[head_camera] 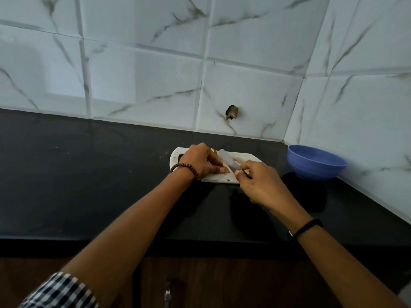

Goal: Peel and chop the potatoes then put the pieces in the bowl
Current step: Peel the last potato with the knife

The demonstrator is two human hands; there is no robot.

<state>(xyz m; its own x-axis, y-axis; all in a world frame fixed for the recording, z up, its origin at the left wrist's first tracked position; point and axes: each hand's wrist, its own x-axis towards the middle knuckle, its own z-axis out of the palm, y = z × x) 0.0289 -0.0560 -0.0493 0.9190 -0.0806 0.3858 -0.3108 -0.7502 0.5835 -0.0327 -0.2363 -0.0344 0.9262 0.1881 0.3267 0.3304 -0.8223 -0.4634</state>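
Observation:
A white cutting board [246, 156] lies on the black countertop, mostly covered by both hands. My left hand [198, 162] presses down on a potato [224, 169], of which only a small yellowish edge shows under the fingers. My right hand [259, 183] grips a knife [228, 161]; its blurred, pale blade slants up and left, across the potato beside my left fingers. A blue bowl [315, 162] stands to the right of the board near the wall corner; what it holds cannot be seen.
The black countertop [89, 174] stretches wide to the left and toward the front edge. Tiled walls close off the back and the right side. A dark fitting [232, 112] sticks out of the back wall above the board. Wooden cabinet fronts lie below the counter.

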